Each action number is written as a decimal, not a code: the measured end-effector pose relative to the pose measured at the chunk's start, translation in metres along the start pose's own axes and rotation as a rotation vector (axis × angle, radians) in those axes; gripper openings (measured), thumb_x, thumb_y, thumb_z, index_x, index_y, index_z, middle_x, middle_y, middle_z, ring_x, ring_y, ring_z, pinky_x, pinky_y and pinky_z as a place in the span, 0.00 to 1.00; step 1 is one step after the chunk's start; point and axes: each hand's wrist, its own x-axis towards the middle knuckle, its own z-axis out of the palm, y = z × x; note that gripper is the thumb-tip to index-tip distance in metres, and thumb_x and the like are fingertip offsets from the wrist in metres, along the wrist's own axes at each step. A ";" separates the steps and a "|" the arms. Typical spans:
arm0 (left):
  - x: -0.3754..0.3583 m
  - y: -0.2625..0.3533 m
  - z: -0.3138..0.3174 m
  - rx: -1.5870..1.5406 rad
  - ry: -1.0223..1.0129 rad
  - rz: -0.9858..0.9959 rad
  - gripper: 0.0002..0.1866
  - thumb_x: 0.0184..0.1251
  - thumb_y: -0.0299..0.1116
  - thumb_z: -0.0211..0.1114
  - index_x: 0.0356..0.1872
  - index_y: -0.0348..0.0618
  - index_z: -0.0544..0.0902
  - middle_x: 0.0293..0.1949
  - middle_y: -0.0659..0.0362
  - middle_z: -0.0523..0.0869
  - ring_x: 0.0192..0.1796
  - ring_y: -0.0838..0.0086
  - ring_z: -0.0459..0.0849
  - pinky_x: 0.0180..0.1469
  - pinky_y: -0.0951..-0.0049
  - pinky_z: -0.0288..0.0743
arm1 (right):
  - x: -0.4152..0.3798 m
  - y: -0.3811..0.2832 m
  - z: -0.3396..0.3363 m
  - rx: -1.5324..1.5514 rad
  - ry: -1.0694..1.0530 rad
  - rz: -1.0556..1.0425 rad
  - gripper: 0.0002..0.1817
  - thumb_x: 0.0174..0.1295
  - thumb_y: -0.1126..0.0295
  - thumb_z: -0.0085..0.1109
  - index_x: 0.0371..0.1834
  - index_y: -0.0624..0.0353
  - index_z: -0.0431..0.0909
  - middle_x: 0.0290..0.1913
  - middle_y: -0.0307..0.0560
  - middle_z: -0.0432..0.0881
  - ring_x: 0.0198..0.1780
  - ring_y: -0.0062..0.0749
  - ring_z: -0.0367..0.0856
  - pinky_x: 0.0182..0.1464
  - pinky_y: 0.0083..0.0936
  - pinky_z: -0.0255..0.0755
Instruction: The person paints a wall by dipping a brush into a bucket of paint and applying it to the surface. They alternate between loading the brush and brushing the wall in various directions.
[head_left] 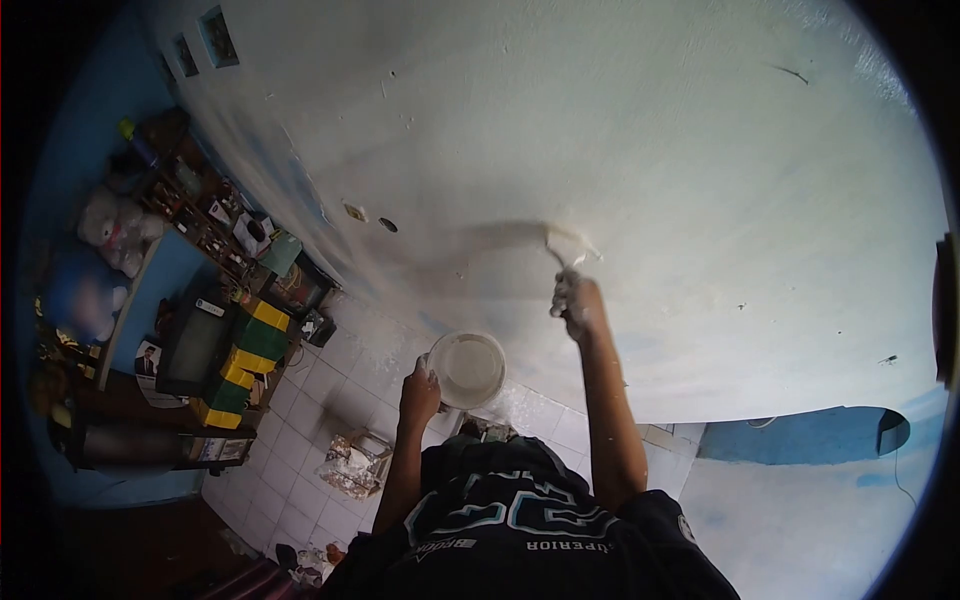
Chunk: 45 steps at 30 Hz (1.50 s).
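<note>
My right hand (577, 303), smeared with white, is closed round the handle of a putty knife (568, 247). The knife's blade lies against the pale wall (680, 190), where a whitish wet-looking patch shows around it. Lower and to the left, my left hand (421, 391) grips the rim of a round whitish bucket (467, 370). Pale material lies in the bucket; how deep it is I cannot tell.
On the left stand a cluttered shelf (205, 215), a television (195, 335) and yellow-green boxes (250, 350). A white-splattered object (355, 465) sits on the tiled floor (300, 480). A blue-and-white wall (790, 500) shows at lower right.
</note>
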 end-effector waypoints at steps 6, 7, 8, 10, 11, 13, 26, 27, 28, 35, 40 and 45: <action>-0.010 0.032 0.002 0.100 0.000 0.116 0.19 0.62 0.25 0.52 0.56 0.40 0.68 0.41 0.38 0.81 0.46 0.45 0.79 0.46 0.53 0.74 | -0.107 -0.150 0.073 -0.079 -0.054 -0.515 0.13 0.69 0.62 0.38 0.39 0.59 0.69 0.15 0.30 0.58 0.12 0.16 0.56 0.14 0.17 0.55; -0.009 0.035 0.003 0.074 -0.031 0.088 0.19 0.62 0.25 0.52 0.56 0.40 0.68 0.40 0.38 0.81 0.46 0.45 0.79 0.46 0.53 0.74 | -0.115 -0.166 0.080 -0.045 -0.059 -0.541 0.12 0.69 0.62 0.38 0.39 0.59 0.69 0.15 0.30 0.59 0.12 0.16 0.55 0.14 0.17 0.55; -0.008 0.037 0.003 0.049 -0.061 0.060 0.19 0.62 0.25 0.52 0.56 0.40 0.68 0.40 0.38 0.81 0.45 0.45 0.79 0.46 0.53 0.74 | -0.116 -0.177 0.085 -0.011 -0.063 -0.566 0.12 0.69 0.63 0.38 0.39 0.59 0.69 0.15 0.30 0.59 0.12 0.15 0.55 0.14 0.17 0.55; -0.008 0.034 0.008 0.111 -0.010 0.141 0.19 0.62 0.25 0.52 0.55 0.40 0.68 0.39 0.38 0.81 0.45 0.45 0.80 0.45 0.53 0.74 | -0.095 -0.171 0.084 0.017 -0.012 -0.567 0.14 0.69 0.61 0.38 0.39 0.60 0.68 0.15 0.32 0.59 0.12 0.18 0.58 0.14 0.19 0.60; -0.009 0.031 0.010 0.140 0.016 0.182 0.19 0.62 0.25 0.53 0.55 0.40 0.68 0.39 0.38 0.82 0.45 0.45 0.80 0.45 0.52 0.74 | -0.074 -0.153 0.076 -0.009 0.023 -0.570 0.15 0.70 0.59 0.38 0.38 0.61 0.68 0.15 0.33 0.60 0.12 0.19 0.59 0.15 0.20 0.63; -0.010 0.029 0.010 0.125 0.009 0.191 0.19 0.62 0.26 0.53 0.55 0.40 0.68 0.39 0.38 0.82 0.44 0.45 0.80 0.45 0.52 0.74 | -0.036 -0.106 0.059 -0.054 0.070 -0.555 0.19 0.70 0.55 0.38 0.37 0.61 0.68 0.15 0.35 0.61 0.13 0.22 0.64 0.17 0.25 0.71; -0.016 0.018 -0.002 0.114 -0.007 0.076 0.19 0.61 0.25 0.53 0.55 0.38 0.68 0.38 0.38 0.82 0.44 0.44 0.80 0.45 0.52 0.74 | 0.032 0.156 -0.067 -0.109 0.079 0.077 0.16 0.65 0.67 0.43 0.44 0.73 0.68 0.20 0.40 0.67 0.18 0.30 0.74 0.29 0.36 0.82; -0.015 0.016 -0.001 0.094 -0.013 0.078 0.19 0.61 0.25 0.53 0.55 0.39 0.68 0.38 0.38 0.82 0.44 0.44 0.80 0.45 0.52 0.74 | 0.039 0.142 -0.068 -0.067 0.093 0.035 0.14 0.64 0.69 0.43 0.44 0.72 0.68 0.21 0.40 0.67 0.19 0.29 0.74 0.30 0.36 0.82; -0.013 0.013 0.001 0.075 -0.021 0.081 0.19 0.61 0.25 0.53 0.55 0.39 0.68 0.38 0.38 0.82 0.44 0.44 0.80 0.45 0.52 0.74 | 0.045 0.126 -0.067 -0.026 0.108 -0.007 0.13 0.64 0.70 0.43 0.43 0.71 0.68 0.22 0.40 0.68 0.20 0.29 0.74 0.32 0.36 0.82; -0.015 0.027 0.007 0.091 -0.046 0.086 0.20 0.61 0.25 0.53 0.56 0.40 0.68 0.40 0.38 0.81 0.45 0.44 0.79 0.46 0.52 0.73 | -0.074 -0.104 0.026 0.047 0.047 -0.192 0.10 0.66 0.68 0.43 0.41 0.65 0.69 0.19 0.32 0.63 0.18 0.18 0.63 0.21 0.20 0.66; -0.018 0.041 0.009 0.111 -0.046 0.192 0.20 0.62 0.26 0.53 0.56 0.40 0.68 0.41 0.39 0.81 0.46 0.45 0.79 0.47 0.53 0.73 | -0.137 -0.187 0.070 -0.071 0.000 -0.601 0.12 0.68 0.67 0.40 0.40 0.66 0.70 0.14 0.29 0.59 0.13 0.14 0.59 0.19 0.19 0.72; -0.020 0.050 0.005 0.135 -0.052 0.197 0.19 0.62 0.25 0.52 0.56 0.39 0.68 0.41 0.39 0.81 0.47 0.45 0.79 0.47 0.53 0.73 | -0.108 -0.177 0.064 -0.052 0.045 -0.699 0.15 0.71 0.62 0.34 0.37 0.59 0.69 0.15 0.30 0.57 0.14 0.16 0.59 0.22 0.22 0.75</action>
